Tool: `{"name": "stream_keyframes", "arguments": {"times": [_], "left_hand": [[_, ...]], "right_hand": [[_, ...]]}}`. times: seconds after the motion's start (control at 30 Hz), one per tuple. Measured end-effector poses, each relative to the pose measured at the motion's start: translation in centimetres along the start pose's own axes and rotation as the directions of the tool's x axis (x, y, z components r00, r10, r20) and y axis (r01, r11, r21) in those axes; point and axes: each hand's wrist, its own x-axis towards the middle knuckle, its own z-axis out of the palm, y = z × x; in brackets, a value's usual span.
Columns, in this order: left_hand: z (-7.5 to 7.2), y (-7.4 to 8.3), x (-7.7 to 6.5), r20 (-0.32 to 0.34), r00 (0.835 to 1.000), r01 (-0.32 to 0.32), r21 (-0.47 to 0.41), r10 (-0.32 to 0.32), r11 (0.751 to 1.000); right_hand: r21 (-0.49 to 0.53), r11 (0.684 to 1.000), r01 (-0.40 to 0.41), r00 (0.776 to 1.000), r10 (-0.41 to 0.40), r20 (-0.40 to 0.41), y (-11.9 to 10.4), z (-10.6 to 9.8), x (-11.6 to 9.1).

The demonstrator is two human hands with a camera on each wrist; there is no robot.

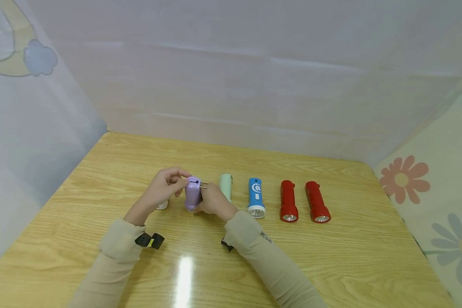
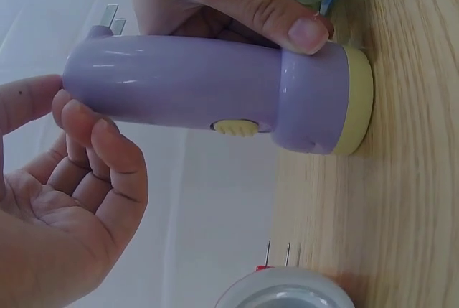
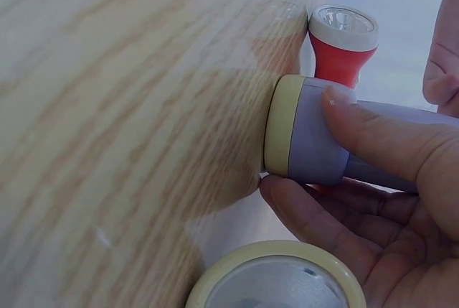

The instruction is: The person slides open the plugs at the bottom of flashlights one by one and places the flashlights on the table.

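1. The purple flashlight is near the middle of the row, upended on the surface, with its tail up and its yellow rim down at the wood.
2. The right grip is closed around this flashlight low down, near its wide head; the thumb presses one side and the other fingers bend round the opposite side.
3. The left grip is at the tail, its fingers loosely bent and its fingertips around the end; they touch it lightly rather than wrap the body.
4. A ridged yellow switch shows on the purple body, and two metal prongs stick out by the tail, on the side toward the right grip.
5. Just beside the left grip lies a red-and-white flashlight, mostly hidden from the head view, its lens toward the person.
6. On the other side, a green flashlight lies partly behind the right grip.
7. Farther right come a blue flashlight with a white rim, then a red flashlight and a second red flashlight, all lying apart from one another, lenses toward the person.
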Motion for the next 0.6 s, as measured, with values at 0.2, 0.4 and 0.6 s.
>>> {"name": "stream_keyframes", "arguments": {"times": [0.2, 0.4, 0.6], "left_hand": [[-0.3, -0.1, -0.3, 0.044, 0.999, -0.013, 0.004, 0.012, 1.0], [-0.5, -0.3, -0.4, 0.05, 0.999, -0.019, 0.023, 0.018, 1.0], [-0.4, -0.5, -0.4, 0.043, 0.999, -0.033, 0.057, 0.031, 0.998]], "right_hand": [[0.031, 0.999, -0.029, 0.999, 0.028, 0.027, 0.2, 0.2, 0.3], [0.023, 1.0, 0.004, 1.0, -0.005, 0.011, 0.9, 1.0, 1.0], [0.029, 1.0, -0.003, 1.0, 0.002, 0.024, 0.1, 0.0, 0.1]]}}
